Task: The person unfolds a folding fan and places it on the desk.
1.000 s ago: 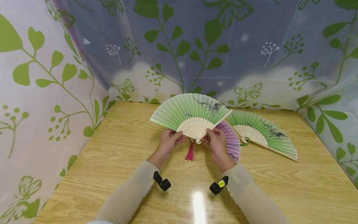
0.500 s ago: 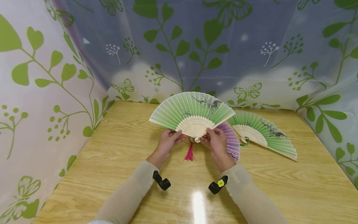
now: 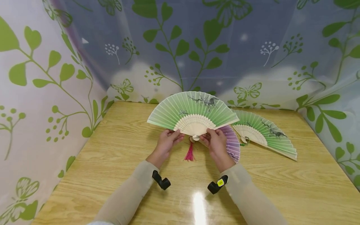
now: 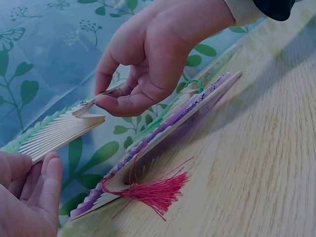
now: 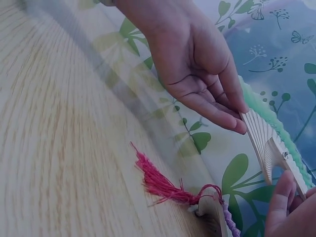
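A spread green folding fan (image 3: 194,107) with pale ribs and a dark branch print is held up above the table in the head view. My left hand (image 3: 166,143) pinches its lower left ribs between thumb and fingers. At the right, my right hand (image 3: 216,143) pinches the ribs near the pivot. Behind and below lies a purple folding fan (image 3: 232,144), partly hidden by the held fan and the right hand. Its red tassel (image 4: 155,195) hangs over the wood in the left wrist view. Both wrist views show the held fan nearly edge-on.
Another spread green fan (image 3: 265,132) lies on the wooden table (image 3: 112,156) to the right, its inner end close to the purple fan. Curtains (image 3: 197,47) printed with leaves and butterflies stand behind the table and along its sides.
The held fan has spread slightly wider. Its right edge has swung down and outward, and its pivot has shifted a little left and up. Both hands keep their grip.
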Tool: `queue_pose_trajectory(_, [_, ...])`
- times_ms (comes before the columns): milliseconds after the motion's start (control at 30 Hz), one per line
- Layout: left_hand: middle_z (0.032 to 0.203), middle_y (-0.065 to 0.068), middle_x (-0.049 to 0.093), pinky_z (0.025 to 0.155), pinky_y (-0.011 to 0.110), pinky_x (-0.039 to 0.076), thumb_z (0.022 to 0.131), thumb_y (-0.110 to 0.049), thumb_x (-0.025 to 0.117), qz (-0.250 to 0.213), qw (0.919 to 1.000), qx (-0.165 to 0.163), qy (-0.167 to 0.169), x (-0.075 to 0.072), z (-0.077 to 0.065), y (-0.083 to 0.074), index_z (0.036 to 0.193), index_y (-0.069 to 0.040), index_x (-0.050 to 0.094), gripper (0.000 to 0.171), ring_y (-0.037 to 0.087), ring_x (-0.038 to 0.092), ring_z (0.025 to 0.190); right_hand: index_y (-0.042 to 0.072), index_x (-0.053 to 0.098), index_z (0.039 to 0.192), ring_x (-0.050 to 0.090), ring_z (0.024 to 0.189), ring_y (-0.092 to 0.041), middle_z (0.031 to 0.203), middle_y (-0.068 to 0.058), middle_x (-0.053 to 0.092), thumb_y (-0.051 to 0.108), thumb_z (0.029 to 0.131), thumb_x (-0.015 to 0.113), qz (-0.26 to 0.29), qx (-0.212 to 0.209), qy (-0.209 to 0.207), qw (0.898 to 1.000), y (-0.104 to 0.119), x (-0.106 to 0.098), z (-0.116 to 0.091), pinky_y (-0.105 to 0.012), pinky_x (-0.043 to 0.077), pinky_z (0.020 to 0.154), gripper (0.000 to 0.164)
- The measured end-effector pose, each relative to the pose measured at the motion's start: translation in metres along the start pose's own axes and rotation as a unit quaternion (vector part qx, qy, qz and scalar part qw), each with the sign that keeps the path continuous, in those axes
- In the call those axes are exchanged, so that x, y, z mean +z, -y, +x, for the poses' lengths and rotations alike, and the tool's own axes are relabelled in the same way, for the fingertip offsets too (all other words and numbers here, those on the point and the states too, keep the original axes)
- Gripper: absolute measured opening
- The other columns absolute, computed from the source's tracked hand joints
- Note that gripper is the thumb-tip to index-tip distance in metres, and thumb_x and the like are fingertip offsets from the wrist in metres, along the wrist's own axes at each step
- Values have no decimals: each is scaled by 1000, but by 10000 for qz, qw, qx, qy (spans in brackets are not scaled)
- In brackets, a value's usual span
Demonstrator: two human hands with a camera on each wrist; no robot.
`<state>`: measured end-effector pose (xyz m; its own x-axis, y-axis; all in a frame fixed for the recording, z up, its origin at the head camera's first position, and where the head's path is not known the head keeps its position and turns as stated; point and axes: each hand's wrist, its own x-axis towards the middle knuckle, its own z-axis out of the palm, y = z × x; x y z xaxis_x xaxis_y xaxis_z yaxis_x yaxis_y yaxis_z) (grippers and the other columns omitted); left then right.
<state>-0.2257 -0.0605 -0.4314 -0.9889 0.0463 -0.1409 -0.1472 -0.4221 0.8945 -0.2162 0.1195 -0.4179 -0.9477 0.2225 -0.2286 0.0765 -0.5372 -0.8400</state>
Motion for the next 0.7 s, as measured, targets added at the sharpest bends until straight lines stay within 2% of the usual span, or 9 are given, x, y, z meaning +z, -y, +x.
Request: queue_pose_trajectory(700, [85,9,64,79,24,59,99,0,53,-344,9987,100,-351,-1,7,-1,107,5,50,10,14,68,77,4,45,101,61,65,-12,79,-6,55,4,99,50,477,75,-38,9988,0,10,-5,-19,58,69,5])
